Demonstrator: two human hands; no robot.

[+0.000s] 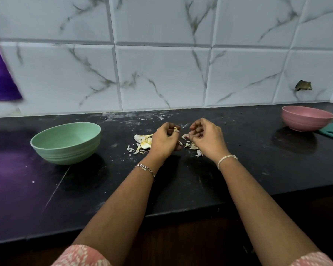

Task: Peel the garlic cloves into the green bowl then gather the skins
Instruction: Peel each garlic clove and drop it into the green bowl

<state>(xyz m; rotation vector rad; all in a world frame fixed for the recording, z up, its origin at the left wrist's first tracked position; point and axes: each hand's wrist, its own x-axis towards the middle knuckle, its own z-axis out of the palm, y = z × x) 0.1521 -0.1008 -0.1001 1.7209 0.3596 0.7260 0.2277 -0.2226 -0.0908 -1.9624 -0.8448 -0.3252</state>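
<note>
- White papery skins (142, 144) lie on the black surface (190, 181), near the green bowl (65, 155): light, brittle.
- Left hand (164, 141) fingers pinch a garlic clove (175, 129): firm, slippery; hold its ends.
- Right hand (207, 140) fingers curled; grip unclear.

Dim and cool, lit softly from overhead. Faint shadows beneath the forearms (123, 204) and the green bowl (65, 143) on the glossy black worktop (200, 189). Purple sheen on its left side, beneath a motion-blurred purple shape (0, 73). Tile joints (114, 45) bowed toward the edges. Mild softness overall.
</note>
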